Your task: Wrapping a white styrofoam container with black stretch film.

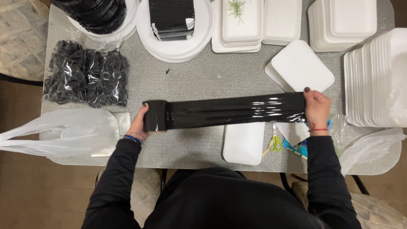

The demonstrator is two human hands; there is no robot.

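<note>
Left hand (139, 123) wrapped round black film roll (155, 115), right hand (316, 109) pinching free end of film sheet (237, 110); I read sheet as pulled taut between them, above grey table (203, 80). White foam tray (243, 143) sits directly under stretched film. Scissors (275, 142) beside tray, near right wrist. Tray stacks (373, 76) far right, bag of black rings (87, 79) left.

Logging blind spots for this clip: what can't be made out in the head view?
- White tray: upper part hidden under the stretched black film.
- Scissors: blades covered by the film.
- Left hand: fingers hidden behind the film roll.
- Black stack: cut off by the top edge.
</note>
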